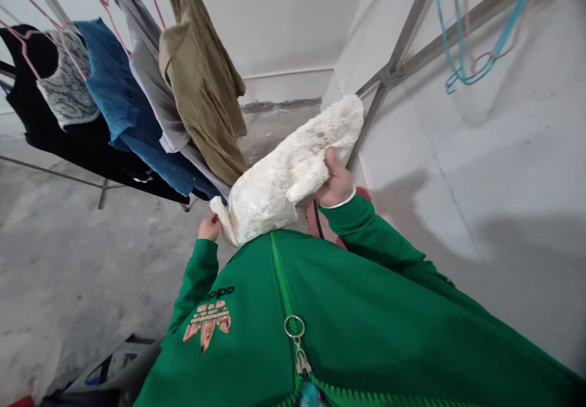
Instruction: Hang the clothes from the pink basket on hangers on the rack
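L hand [209,227] pinches a narrow edge strip of the white lacy garment [268,190] at its lower-left end; R hand [339,184] is clamped on its near edge, thumb on top, other fingers mostly hidden underneath. So both grips are closed on it. Garment's held up in front of the green jacket [389,297], no surface carrying it. Long axis runs diag., lower L to upper R, approx. along the line btwn the hands. From R hand, most of the cloth lies L, w/ the far end sticking out up & beyond; R hand is nearer that end. Olive shirt [201,77] hangs just beyond, upper L; aqua hanger [513,24] is well apart, upper R, by the metal frame [413,19].
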`<state>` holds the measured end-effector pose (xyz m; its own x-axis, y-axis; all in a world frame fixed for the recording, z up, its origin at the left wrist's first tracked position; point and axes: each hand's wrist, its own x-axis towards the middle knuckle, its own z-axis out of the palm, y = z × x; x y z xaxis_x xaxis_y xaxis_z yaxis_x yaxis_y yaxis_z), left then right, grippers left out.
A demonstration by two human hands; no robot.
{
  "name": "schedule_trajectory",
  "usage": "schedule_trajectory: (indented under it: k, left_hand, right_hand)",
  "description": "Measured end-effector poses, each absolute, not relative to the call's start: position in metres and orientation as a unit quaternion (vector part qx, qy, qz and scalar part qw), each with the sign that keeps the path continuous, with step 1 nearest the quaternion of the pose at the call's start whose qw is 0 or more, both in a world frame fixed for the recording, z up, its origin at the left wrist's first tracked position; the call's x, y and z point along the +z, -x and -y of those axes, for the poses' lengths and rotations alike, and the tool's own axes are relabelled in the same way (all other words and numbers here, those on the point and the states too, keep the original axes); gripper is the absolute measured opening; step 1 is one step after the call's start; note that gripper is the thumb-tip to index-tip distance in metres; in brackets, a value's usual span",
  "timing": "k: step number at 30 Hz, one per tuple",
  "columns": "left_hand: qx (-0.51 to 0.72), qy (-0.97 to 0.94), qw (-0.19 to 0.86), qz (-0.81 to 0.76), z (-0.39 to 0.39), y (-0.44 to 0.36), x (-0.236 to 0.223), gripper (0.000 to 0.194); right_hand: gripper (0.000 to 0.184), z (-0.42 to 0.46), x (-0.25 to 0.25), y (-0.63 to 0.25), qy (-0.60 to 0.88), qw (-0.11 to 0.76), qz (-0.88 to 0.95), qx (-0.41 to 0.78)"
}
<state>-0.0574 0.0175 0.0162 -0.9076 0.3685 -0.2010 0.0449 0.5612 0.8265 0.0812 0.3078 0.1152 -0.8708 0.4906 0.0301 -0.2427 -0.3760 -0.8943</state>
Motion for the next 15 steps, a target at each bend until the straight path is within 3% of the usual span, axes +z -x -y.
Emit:
schedule_trajectory:
  k: [3,7,11,15]
  left_hand:
    - [0.463,-0.227,0.109,-0.850,-0.023,0.050,0.063,0.057]
    - [0.455,-0.433,0.048,-0.777,-0.068,0.021,0.117,0.101]
    - [0.536,-0.382,-0.070,-0.749,-0.105,0.012,0.115,0.091]
    - [0.661,-0.262,-0.063,-0.701,-0.105,0.033,0.104,0.065]
  right_hand:
    - [0.078,-0.281,0.123,-0.067,0.075,0.161,0.522,0.834]
    - [0.070,-0.242,0.130,-0.051,-0.043,0.104,0.618,0.778]
    - [0.052,-0.224,0.134,-0.041,-0.171,0.141,0.785,0.579]
    - [0.060,-0.231,0.133,-0.040,-0.239,0.162,0.831,0.475]
